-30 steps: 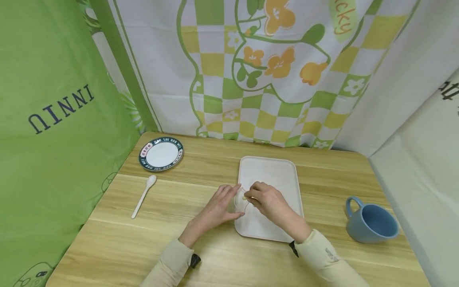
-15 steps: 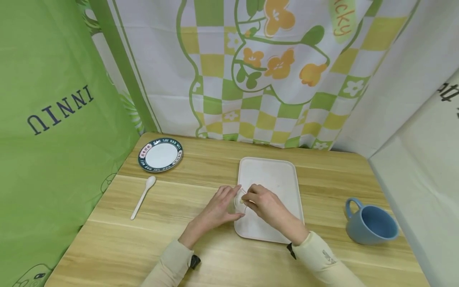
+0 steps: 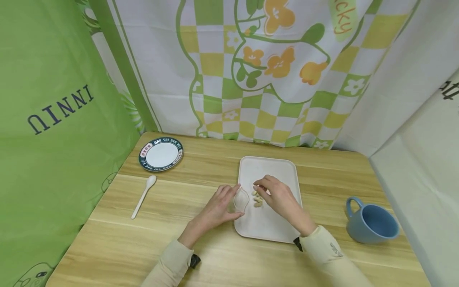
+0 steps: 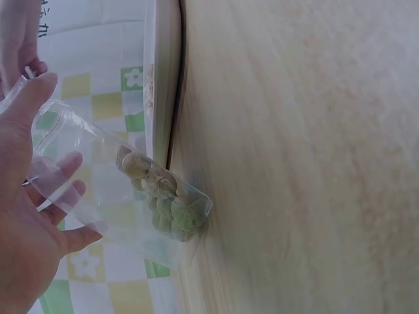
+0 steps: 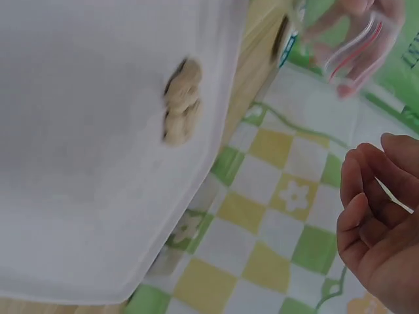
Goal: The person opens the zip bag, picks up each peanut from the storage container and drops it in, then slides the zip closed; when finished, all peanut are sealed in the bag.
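A clear zip bag [image 3: 242,200] stands at the left edge of the white tray [image 3: 268,225], its mouth spread wide. My left hand [image 3: 216,209] holds it by the mouth, thumb and fingers on opposite sides. Several peanuts [image 4: 163,196] lie at the bottom of the bag in the left wrist view. More loose peanuts [image 3: 257,201] lie on the tray to the right of the bag. Above them is my right hand [image 3: 279,197], fingertips at the far end of the peanuts. In the right wrist view its fingers are loosely bent, and nothing shows between them.
A round plate [image 3: 161,154] with a dark green rim lies at the far left. Nearer than it is a white spoon [image 3: 143,197]. On the right a blue mug [image 3: 371,223] stands on the wooden table [image 3: 201,259]. Fabric curtains [image 3: 215,59] surround the table.
A peanut was pinched in my right hand over the bag's mouth. That hand has moved right and away from the bag, over the tray. The left hand stays in place on the bag.
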A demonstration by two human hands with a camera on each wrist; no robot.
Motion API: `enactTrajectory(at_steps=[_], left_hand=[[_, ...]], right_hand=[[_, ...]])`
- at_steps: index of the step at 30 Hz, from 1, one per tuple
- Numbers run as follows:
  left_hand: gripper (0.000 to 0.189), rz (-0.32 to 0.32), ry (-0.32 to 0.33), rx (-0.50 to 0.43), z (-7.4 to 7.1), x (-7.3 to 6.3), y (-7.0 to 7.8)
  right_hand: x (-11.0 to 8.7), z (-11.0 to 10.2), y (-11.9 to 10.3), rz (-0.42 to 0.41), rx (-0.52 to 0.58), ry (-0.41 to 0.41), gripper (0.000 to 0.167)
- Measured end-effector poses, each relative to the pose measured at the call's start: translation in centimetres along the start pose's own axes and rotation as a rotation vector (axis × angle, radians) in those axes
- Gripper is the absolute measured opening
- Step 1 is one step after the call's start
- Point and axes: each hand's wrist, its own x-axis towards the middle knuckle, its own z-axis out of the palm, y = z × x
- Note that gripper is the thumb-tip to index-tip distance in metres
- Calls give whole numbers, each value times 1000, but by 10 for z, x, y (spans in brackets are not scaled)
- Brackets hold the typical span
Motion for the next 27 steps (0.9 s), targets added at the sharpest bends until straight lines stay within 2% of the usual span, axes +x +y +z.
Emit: enactTrajectory(at_steps=[4, 7, 11, 15, 20, 27], left_hand=[[84, -14, -7, -2, 0, -1, -1], [84, -16, -2, -11, 0, -2, -1], [85, -5, 12, -10, 1, -3, -1], [85, 0, 18, -6, 1, -3, -2], [84, -18, 10, -2, 0, -3, -2], [85, -24, -1, -7, 0, -3, -1]], right_hand=[[1, 0, 24, 89, -17, -29, 9], [0, 4, 37, 156, -26, -108, 10], [-3, 9, 49, 198, -19, -224, 14], [-4, 12, 56, 224, 1, -297, 14], [0, 21, 59, 266, 7, -332, 18], [3, 33, 59, 406, 15, -384, 22]])
